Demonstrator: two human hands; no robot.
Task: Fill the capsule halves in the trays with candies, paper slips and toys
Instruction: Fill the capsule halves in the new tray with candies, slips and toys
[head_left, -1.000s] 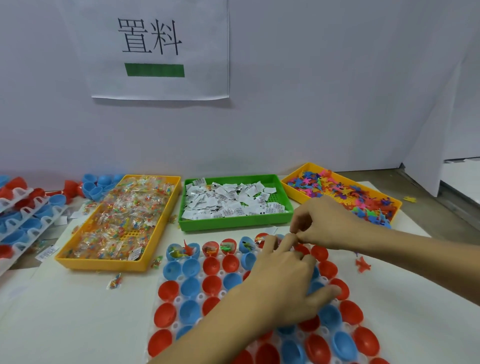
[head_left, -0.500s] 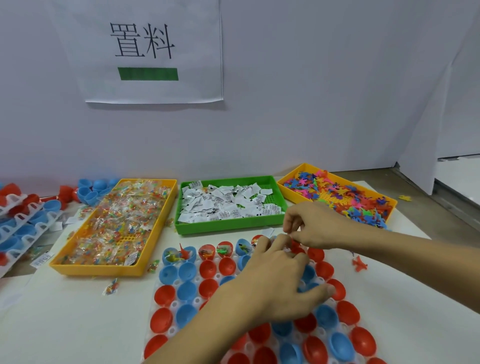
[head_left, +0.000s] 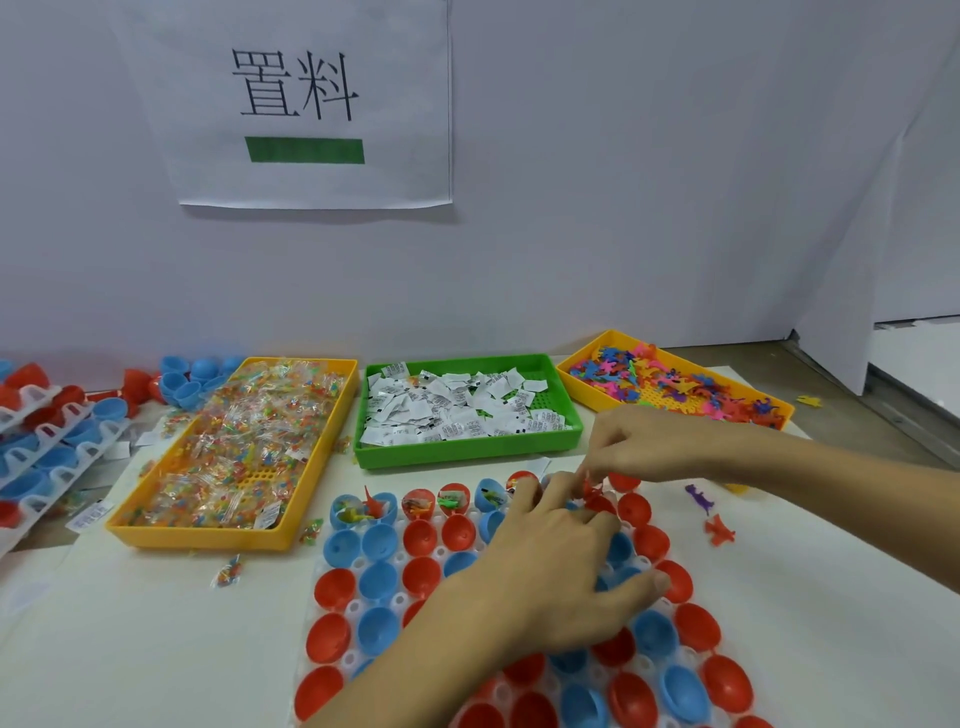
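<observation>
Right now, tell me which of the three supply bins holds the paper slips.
The green bin, in the middle between the two yellow ones; white printed slips fill it.
</observation>
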